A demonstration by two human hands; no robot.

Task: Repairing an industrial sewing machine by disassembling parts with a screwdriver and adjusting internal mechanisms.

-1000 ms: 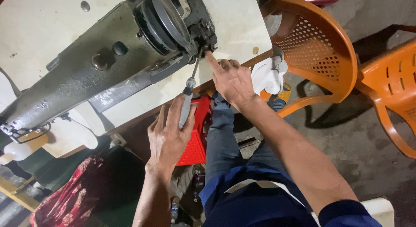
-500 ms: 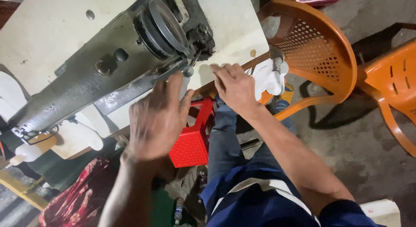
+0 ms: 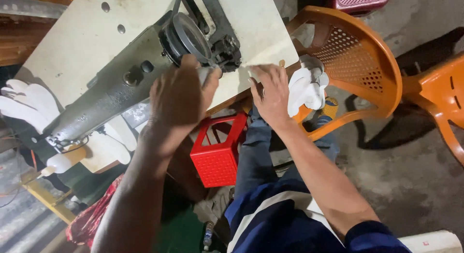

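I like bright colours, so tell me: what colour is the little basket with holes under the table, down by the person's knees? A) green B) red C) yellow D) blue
B: the basket below the table edge is red, a perforated box sitting between the left hand and the right hand in the head view, next to the person's leg.

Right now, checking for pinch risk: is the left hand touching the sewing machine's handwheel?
Touching. The head view shows the left hand wrapped against the handwheel, no gap.
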